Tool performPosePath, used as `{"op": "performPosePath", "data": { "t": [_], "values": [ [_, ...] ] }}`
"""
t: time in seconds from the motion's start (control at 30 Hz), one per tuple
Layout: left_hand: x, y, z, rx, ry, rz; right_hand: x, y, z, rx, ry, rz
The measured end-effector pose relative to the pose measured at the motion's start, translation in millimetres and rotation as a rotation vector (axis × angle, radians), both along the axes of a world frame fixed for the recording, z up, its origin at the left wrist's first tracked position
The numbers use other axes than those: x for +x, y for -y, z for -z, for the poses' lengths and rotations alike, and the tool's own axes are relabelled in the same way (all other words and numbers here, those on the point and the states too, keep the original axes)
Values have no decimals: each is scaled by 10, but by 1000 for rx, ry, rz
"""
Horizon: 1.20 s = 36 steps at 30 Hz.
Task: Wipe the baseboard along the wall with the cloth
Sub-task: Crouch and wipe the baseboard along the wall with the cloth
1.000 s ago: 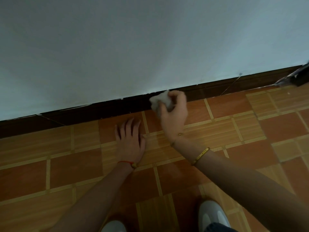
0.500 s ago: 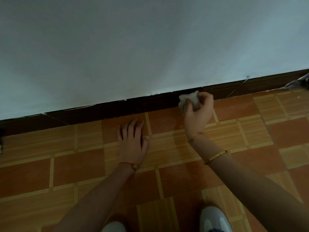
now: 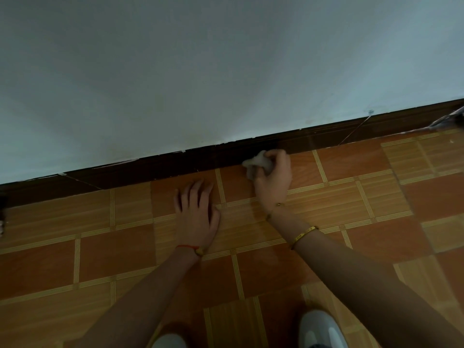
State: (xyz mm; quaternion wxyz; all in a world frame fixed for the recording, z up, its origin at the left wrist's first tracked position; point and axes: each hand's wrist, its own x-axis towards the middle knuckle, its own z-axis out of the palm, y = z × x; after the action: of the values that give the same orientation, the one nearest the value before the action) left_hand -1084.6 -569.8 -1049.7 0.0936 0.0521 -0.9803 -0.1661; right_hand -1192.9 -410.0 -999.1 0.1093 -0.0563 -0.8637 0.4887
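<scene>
Pressing cloth [image 3: 258, 163] against baseboard [image 3: 155, 168], we are gripping it bunched in right hand [image 3: 273, 177]. Left hand [image 3: 197, 212] lying flat on floor [image 3: 376, 177], fingers spread. We are judging wiping mid-way; both stretches look alike, far-right length likely remaining.

Pale wall [image 3: 226, 71], orange tiled floor [image 3: 376, 202]

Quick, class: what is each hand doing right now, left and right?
Left hand: open, fingers straight, flat on the tiled floor.
Right hand: closed round the white cloth, held at the dark baseboard.
</scene>
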Motion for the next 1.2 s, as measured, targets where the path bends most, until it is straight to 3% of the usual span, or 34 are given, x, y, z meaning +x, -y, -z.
{"op": "performPosePath", "data": {
  "t": [0.17,0.57,0.83,0.97,1.13,1.2],
  "values": [
    [-3,-23,5,-1,-16,-10,-192,-413,-21,10,-9,183],
    [-6,-76,-163,-55,200,-23,-16,-136,65,49,-8,-196],
    [25,-202,-262,10,283,-72,-217,-614,-9,4,0,130],
    [32,-318,-260,28,227,-80,-180,-601,-23,39,25,10],
    [-29,-473,-181,-31,206,-89,73,-104,54,93,8,-376],
    [-60,-484,-149,-63,204,-96,98,9,72,90,11,-387]
  ]
}}
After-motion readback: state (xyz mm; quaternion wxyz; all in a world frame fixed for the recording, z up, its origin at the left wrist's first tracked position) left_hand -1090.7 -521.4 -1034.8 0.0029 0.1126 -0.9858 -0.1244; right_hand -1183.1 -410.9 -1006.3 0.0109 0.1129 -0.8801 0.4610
